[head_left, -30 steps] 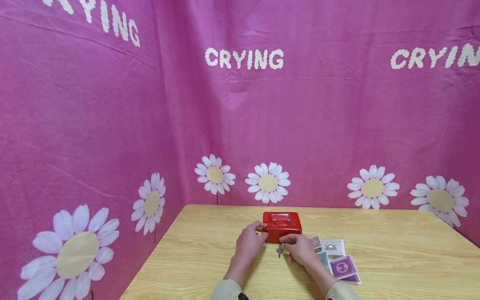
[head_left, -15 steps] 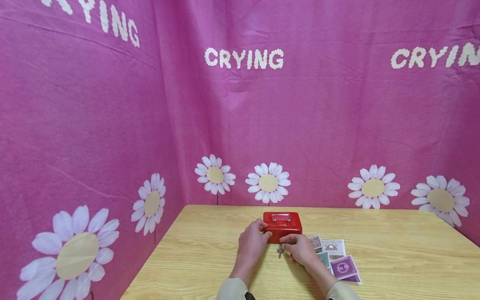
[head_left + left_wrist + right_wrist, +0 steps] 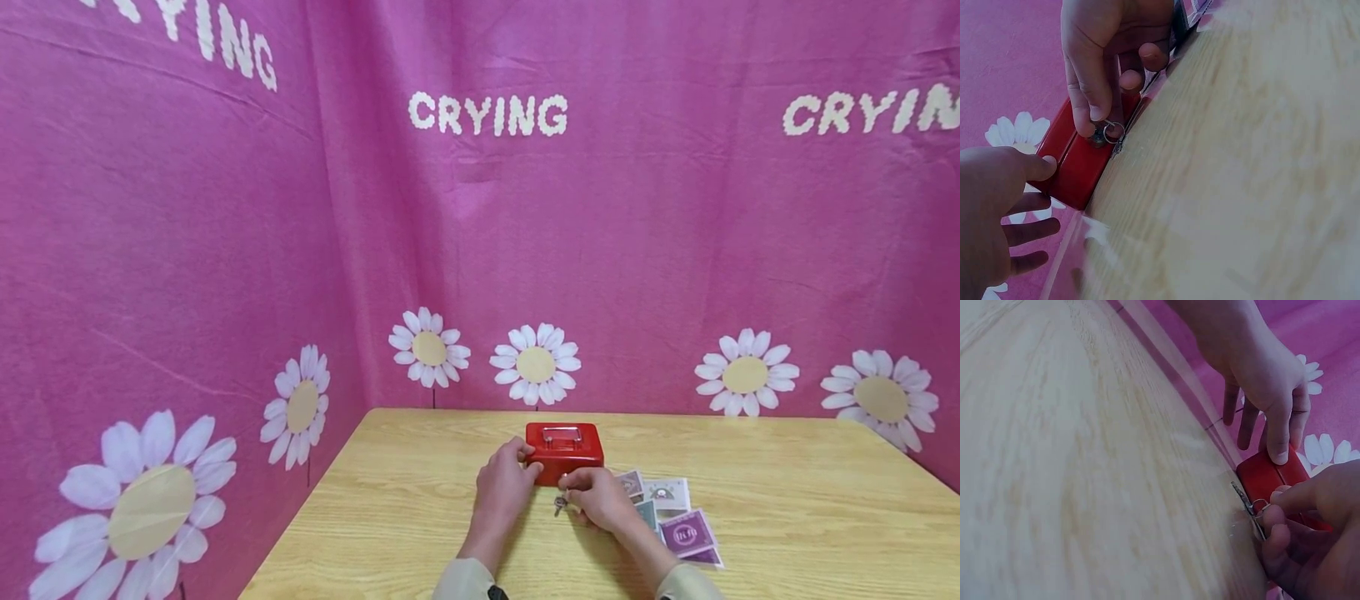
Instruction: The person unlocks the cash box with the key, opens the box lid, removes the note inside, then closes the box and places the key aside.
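Note:
A small red cash box [image 3: 551, 470] with a metal carrying handle [image 3: 562, 436] on its lid stands on the table, lid down. My left hand [image 3: 501, 483] holds its left end, thumb pressed on the front face and forefinger at the side. At the front of the box, my right hand [image 3: 602, 497] pinches a key between thumb and forefinger at the lock. Those fingertips mostly hide the lock and the key's head. From the key hangs a wire ring [image 3: 1114, 132] with a second key [image 3: 1244, 499] dangling over the tabletop.
Beside my right hand lie several play banknotes, among them a purple note [image 3: 686, 534], a white note [image 3: 670, 495] and a green note [image 3: 647, 515] partly behind the forearm. The wooden table [image 3: 405, 483] ends at a pink curtain [image 3: 637, 250] printed with daisies.
Over the last second my left wrist has shifted slightly right while still holding the box. The dangling key has swung a little; my right hand stays at the lock.

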A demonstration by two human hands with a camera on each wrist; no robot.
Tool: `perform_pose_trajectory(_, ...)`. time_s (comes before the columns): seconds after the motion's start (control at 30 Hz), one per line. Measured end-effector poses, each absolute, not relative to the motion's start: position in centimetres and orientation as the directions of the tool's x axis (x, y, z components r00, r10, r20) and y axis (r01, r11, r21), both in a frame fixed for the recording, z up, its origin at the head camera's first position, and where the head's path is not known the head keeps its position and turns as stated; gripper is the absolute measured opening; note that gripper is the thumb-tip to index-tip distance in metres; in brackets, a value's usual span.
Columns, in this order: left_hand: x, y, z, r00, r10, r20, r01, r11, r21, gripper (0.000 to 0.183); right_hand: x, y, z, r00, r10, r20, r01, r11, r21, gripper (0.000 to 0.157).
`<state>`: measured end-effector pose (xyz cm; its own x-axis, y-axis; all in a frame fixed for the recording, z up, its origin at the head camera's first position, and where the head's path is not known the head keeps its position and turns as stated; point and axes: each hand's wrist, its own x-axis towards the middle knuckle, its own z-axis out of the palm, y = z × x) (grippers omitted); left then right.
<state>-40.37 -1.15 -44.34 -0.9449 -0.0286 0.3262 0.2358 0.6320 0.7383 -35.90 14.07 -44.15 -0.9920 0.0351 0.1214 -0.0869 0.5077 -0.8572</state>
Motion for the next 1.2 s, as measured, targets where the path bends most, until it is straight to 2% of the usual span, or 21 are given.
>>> perform_pose_trajectory(0.27, -40.35, -1.32, -44.33, -0.945, -0.016, 0.327, 0.245, 0.630, 0.737, 0.016, -35.63, 14.23, -43.71, -0.995, 0.008, 0.099, -0.079, 0.540, -0.838, 0.011)
perform_pose_trajectory(0.5, -40.46, -1.49, -44.34, -0.924, -0.006, 0.383, 0.286, 0.654, 0.700, 0.014, -35.63, 14.41, -43.93, -0.995, 0.010, 0.104, -0.079, 0.582, -0.810, 0.010)
perform_pose_trajectory(0.73, -40.30, -1.48, -44.31, -0.940, -0.014, 0.341, 0.253, 0.641, 0.724, 0.015, -35.57, 14.42, -43.93, -0.996, 0.000, 0.094, -0.075, 0.597, -0.799, 0.010)
perform_pose_trajectory(1.03, -40.28, -1.55, -44.40, -0.937, -0.008, 0.349, 0.261, 0.649, 0.715, 0.016, -35.76, 14.64, -44.51, -0.988, 0.013, 0.156, -0.113, 0.630, -0.768, 0.003)
perform_pose_trajectory(1.2, -40.27, -1.61, -44.21, -0.938, -0.013, 0.346, 0.255, 0.648, 0.717, 0.016, -36.06, 14.58, -44.48, -0.978, 0.011, 0.210, -0.147, 0.679, -0.719, 0.008)
